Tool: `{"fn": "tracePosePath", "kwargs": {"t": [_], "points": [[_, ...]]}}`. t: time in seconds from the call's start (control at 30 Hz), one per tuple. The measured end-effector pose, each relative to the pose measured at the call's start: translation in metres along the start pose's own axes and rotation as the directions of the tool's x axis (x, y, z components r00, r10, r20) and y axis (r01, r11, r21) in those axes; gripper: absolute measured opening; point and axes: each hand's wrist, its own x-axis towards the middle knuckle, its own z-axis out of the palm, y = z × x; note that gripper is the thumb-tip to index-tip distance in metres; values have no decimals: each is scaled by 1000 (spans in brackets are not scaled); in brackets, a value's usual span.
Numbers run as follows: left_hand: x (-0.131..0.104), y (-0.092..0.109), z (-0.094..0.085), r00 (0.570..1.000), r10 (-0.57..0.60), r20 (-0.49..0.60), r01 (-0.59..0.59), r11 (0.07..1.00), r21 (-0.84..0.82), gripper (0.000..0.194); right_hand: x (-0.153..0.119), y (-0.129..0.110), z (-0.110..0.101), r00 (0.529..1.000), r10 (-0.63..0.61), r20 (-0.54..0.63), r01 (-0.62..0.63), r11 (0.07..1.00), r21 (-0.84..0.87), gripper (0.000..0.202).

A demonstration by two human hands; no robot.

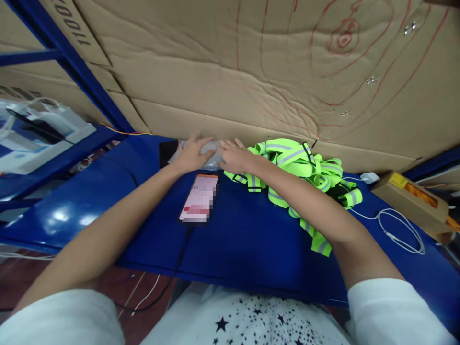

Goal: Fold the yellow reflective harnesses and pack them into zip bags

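My left hand point(193, 154) lies on a clear plastic bag point(212, 162) at the back of the blue table, its fingers spread and the thumb stretched out. From the right, my right hand point(235, 156) rests on the bag's other end with the fingers extended. What the bag contains, if anything, I cannot make out. A phone point(200, 197) with a lit screen lies just in front of the bag. Next to my right hand is a tangled heap of neon-yellow reflective straps point(287, 160) with black buckles, partly covered by my right forearm.
A dark flat object point(167, 152) lies left of the bag. Cardboard point(201, 62) walls the back of the blue table point(247, 249). On the right are a white cable point(398, 235), a charger plug point(369, 178) and a cardboard box point(413, 203). A black cable point(181, 251) runs from the phone over the front edge.
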Motion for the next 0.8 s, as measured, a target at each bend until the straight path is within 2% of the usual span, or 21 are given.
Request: {"fn": "tracePosePath", "kwargs": {"t": [0.03,0.1,0.13,0.2,0.27,0.33,0.37,0.47,0.53,0.57,0.67,0.73,0.8], "points": [[-5,2,-4,997,34,-74,-38,998,-46,58,-15,-3,0,995,-42,-96,41,999,-12,62],[-20,8,-12,964,125,-233,-162,976,-146,49,-58,-10,7,932,-179,-316,165,984,-71,58],[-29,13,-16,941,173,-292,-233,954,-186,45,-84,-14,13,903,-229,-364,208,973,-96,53],[-52,28,-23,905,260,-336,-347,908,-234,38,-141,-19,30,881,-318,-351,272,947,-173,42],[-79,50,-28,888,346,-303,-427,866,-260,31,-197,-22,47,846,-433,-313,367,896,-250,34],[-105,76,-32,855,466,-228,-514,820,-253,27,-243,-19,60,776,-467,-424,373,882,-289,26],[-115,89,-33,832,519,-196,-553,803,-221,26,-260,-16,64,760,-454,-464,356,889,-288,24],[-131,114,-30,718,680,-149,-696,708,-118,23,-288,-4,69,712,-437,-550,329,899,-290,19],[-125,115,-22,671,725,-154,-740,667,-86,22,-292,6,69,674,-402,-620,311,916,-256,18],[-119,112,-17,672,720,-174,-739,670,-78,22,-292,11,69,658,-356,-663,297,932,-206,18],[-97,89,-6,729,634,-256,-667,742,-63,24,-291,22,68,621,-215,-754,274,960,-48,23],[-84,72,-6,786,538,-304,-577,816,-48,26,-292,27,66,599,-191,-778,254,966,-42,24],[-74,59,-9,826,395,-402,-454,889,-58,30,-294,33,64,583,-164,-796,219,975,-41,24]]}}
